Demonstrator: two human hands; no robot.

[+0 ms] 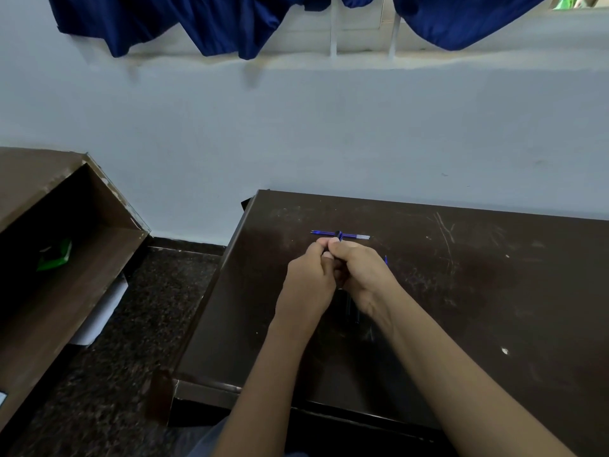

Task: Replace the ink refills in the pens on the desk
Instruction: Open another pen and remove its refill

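Observation:
My left hand (308,282) and my right hand (361,275) are pressed together over the middle of the dark brown desk (461,291). Both pinch a dark pen (339,237), whose tip pokes out above my fingertips; most of its body is hidden in my fingers. Just beyond the hands a thin blue ink refill (341,234) lies crosswise on the desk, its right end clear. A short blue piece (386,259) shows at the right edge of my right hand. Dark pens (351,308) lie on the desk under my wrists, hard to make out.
A pale blue wall stands right behind the desk, with dark blue curtains (230,24) hanging above. On the left is a brown wooden shelf unit (75,245) holding a green object (54,255). Dark speckled floor lies between them.

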